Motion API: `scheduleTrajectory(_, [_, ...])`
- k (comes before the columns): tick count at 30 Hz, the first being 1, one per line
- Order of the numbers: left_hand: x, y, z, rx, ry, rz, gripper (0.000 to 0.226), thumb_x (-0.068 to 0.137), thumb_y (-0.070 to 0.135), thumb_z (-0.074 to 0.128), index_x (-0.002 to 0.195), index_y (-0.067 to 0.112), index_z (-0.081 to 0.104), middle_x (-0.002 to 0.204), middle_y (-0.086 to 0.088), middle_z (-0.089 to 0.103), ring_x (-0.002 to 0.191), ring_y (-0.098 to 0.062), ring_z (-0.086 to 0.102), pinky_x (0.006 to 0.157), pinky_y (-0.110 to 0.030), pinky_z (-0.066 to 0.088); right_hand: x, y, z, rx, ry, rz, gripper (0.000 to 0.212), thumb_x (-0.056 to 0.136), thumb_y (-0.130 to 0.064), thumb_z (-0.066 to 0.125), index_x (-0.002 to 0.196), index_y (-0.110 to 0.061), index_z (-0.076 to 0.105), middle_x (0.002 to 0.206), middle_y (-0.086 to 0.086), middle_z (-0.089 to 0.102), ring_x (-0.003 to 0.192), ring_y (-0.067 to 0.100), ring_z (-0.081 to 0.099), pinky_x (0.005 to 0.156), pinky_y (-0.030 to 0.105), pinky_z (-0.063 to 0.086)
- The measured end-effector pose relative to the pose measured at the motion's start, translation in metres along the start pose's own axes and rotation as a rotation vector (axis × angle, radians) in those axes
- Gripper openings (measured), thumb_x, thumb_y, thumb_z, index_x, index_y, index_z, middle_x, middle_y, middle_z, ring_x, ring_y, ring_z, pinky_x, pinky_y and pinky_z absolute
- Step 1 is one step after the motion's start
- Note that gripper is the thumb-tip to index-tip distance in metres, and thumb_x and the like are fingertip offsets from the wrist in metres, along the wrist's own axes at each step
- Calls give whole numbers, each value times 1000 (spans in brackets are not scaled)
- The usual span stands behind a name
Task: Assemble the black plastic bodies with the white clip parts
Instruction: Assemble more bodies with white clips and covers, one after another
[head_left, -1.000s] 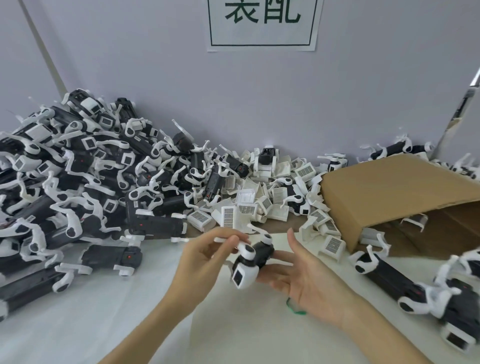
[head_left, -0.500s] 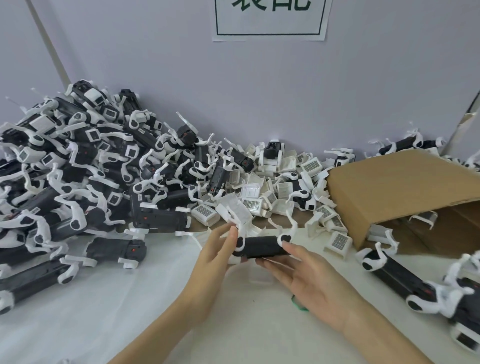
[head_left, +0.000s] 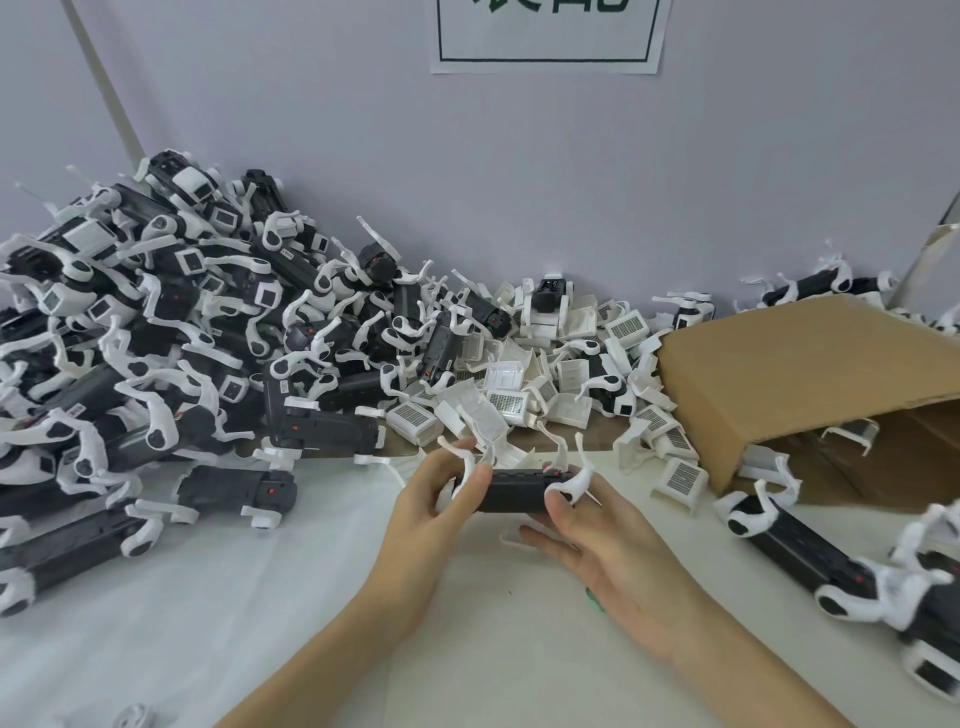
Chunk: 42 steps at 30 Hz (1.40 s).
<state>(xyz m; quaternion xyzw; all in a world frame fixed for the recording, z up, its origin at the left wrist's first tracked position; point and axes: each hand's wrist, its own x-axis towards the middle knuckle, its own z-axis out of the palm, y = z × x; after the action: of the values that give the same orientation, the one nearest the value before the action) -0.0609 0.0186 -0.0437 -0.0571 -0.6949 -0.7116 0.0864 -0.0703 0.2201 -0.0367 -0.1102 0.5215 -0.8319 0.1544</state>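
Body (head_left: 511, 490), black plastic, held level just above the table (head_left: 208, 623), long axis running left to right across the view, one end in each grip. Left hand (head_left: 434, 506) curled round the left end, thumb laid over the top edge, fingers hidden behind. Right hand (head_left: 597, 551) cradling the right end from below and in front, index finger bent against the white clip arm (head_left: 571, 480) there, remaining fingers spread low toward the table. White curved arms already rising from both ends of the body, so probably a piece near completion; whether every clip sits fully home cannot be told from here.

Loose white clip parts (head_left: 524, 395) heaped directly beyond the held body, toward the wall, roughly as near to one hand as to the other. Finished pile (head_left: 156, 353) stacked high at far left, well apart from the body but on the left hand's side. Cardboard box (head_left: 810, 384) lying on its side to the right, more white parts spilling from its mouth, a few assembled pieces (head_left: 795, 540) in front of it.

Judged next: either a press on the right-end clip, with the left grip bracing along the long axis, or a hand-off sideways to the left pile. Likely hazard: thin white arms snagging on neighbours in the heap.
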Motion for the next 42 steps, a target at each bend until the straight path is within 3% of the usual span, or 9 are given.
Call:
scheduleTrajectory(6, [1, -4, -3, -51, -9, -43, 53, 85, 59, 77, 135, 48, 63, 145, 20, 63, 135, 1, 57, 116, -35, 37, 10, -10, -7, -215, -35, -53, 53, 94, -30, 76, 144, -26, 59, 146, 1, 62, 135, 24, 60, 117, 47, 41])
scheduleTrajectory(10, [1, -4, -3, -84, -36, -64, 69, 76, 54, 84, 141, 40, 63, 139, 22, 67, 126, 8, 60, 104, -22, 42, 13, -18, -12, -145, 53, -90, 46, 90, -39, 75, 127, -12, 73, 136, 11, 68, 131, 24, 62, 106, 32, 53])
scheduleTrajectory(15, [-2, 3, 1, -47, -53, -59, 64, 85, 46, 78, 139, 15, 64, 128, -2, 74, 116, -12, 71, 104, -27, 48, 7, -19, -16, -187, 72, -90, 38, 94, -37, 76, 122, -11, 74, 129, 15, 71, 120, 26, 67, 97, 30, 56])
scheduleTrajectory(19, [-6, 5, -2, 3, -87, -22, 42, 92, 34, 75, 133, 24, 69, 121, 2, 76, 112, -11, 69, 102, -23, 50, 0, -24, -14, -198, 21, 33, 42, 83, -46, 85, 112, -20, 71, 95, 21, 68, 78, 31, 69, 65, 30, 55])
scheduleTrajectory(26, [-3, -1, -1, -93, -287, -1, 72, 94, -5, 65, 155, 30, 50, 155, 11, 56, 121, -32, 70, 106, -44, 56, -5, -42, -42, 174, -163, 192, 74, 83, 12, 54, 138, -37, 65, 114, 35, 63, 92, 35, 67, 70, 31, 58])
scheduleTrajectory(29, [-3, 2, -2, -412, -279, -69, 70, 86, 15, 58, 155, 11, 49, 151, -14, 59, 123, -36, 63, 112, -47, 51, -5, -42, -39, 288, -176, 200, 80, 78, 11, 38, 139, -34, 64, 129, 36, 60, 104, 43, 64, 71, 35, 57])
scheduleTrajectory(34, [0, 7, 0, -550, -115, -165, 57, 108, 51, 51, 151, 13, 54, 147, -14, 64, 132, -33, 65, 105, -48, 57, -9, -38, -22, 354, -263, 213, 60, 77, -2, 51, 131, -25, 65, 145, 36, 52, 116, 49, 60, 74, 35, 53])
scheduleTrajectory(37, [-2, 7, 2, -412, -65, -155, 53, 106, 55, 52, 139, 15, 63, 133, -14, 71, 118, -36, 72, 88, -42, 63, -9, -25, -6, 116, -179, 134, 17, 98, -33, 54, 112, -23, 57, 134, 24, 63, 102, 41, 64, 71, 34, 50])
scheduleTrajectory(42, [-3, 4, 1, -284, 15, -140, 15, 106, 30, 62, 110, 19, 71, 105, -12, 72, 83, -32, 62, 71, -39, 49, -9, -7, 5, -426, 44, -128, 35, 101, -54, 56, 134, -43, 54, 102, 13, 68, 82, 19, 71, 78, 34, 51])
